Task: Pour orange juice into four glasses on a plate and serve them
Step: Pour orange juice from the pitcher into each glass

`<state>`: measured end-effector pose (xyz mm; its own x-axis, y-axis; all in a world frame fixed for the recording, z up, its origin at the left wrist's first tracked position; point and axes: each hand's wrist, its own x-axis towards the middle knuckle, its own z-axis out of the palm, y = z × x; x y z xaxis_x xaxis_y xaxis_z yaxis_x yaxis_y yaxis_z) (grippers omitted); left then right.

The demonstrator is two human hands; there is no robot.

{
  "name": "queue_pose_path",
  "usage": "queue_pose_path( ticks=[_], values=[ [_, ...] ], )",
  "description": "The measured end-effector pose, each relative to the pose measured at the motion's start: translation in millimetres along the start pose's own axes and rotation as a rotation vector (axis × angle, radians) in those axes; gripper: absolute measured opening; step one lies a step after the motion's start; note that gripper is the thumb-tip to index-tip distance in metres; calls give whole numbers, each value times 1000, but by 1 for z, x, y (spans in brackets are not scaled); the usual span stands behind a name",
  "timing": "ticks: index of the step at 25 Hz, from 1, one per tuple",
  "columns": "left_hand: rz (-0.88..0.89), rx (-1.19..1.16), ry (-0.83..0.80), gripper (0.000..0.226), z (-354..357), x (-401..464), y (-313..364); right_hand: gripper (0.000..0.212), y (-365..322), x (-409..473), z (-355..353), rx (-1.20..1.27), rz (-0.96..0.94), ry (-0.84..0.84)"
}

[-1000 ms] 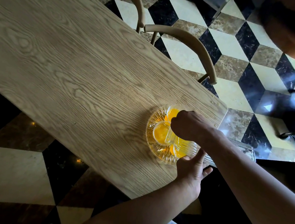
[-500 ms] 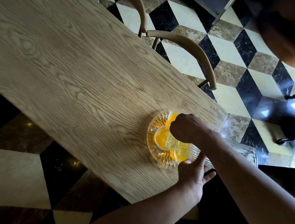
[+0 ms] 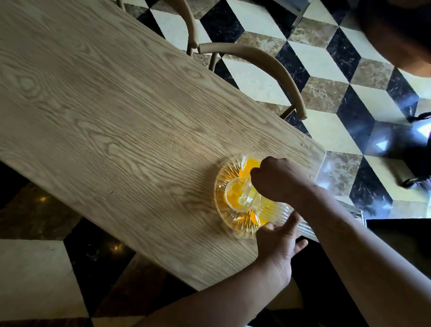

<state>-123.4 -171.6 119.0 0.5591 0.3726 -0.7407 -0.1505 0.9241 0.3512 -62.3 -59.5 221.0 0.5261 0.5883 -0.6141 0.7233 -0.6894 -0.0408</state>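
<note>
glasses (image 3: 235,197) of oj on plate (image 3: 225,174); right hand (image 3: 276,180) grips pitcher (image 3: 277,213) (tilted), left hand (image 3: 277,243) loose w/ fingers touching it.

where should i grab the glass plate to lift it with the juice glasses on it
Grip the plate by its rim on two opposite sides, fingers under the edge, thumbs on top. It is wide, shallow and loaded with filled glasses, so it must stay level. The left hand is already at the near rim; the right hand hangs above the glasses.

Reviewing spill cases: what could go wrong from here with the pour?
1. The ribbed pitcher is tipped low over crowded glasses; its spout could knock one or overfill it.
2. The plate sits near the table's corner, so a nudge from the left hand might push it off.
</note>
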Motion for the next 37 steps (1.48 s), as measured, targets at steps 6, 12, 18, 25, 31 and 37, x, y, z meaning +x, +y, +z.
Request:
queue_pose_path(
  ticks=[6, 12, 18, 25, 31, 37],
  values=[
    [3, 154, 189, 113, 8, -8, -2, 33, 27, -14, -2, 222, 46, 97],
    [156, 505, 249, 96, -3, -14, -16, 33, 59, -38, 0, 435, 66, 120],
    [303, 763, 177, 74, -19, -35, -24, 39, 88, -76, 22, 884, 76, 286],
    [489, 936, 135, 81, -52, -74, -29, 49, 93, -143, 59, 1282, 76, 418],
    [570, 939, 149, 91, -92, -109, -19, 43, 63, -184, 86, 1434, 3, 401],
    [600, 965, 122, 90, -129, -131, 24, 33, 15, -192, 91, 1404, -59, 367]
  ],
)
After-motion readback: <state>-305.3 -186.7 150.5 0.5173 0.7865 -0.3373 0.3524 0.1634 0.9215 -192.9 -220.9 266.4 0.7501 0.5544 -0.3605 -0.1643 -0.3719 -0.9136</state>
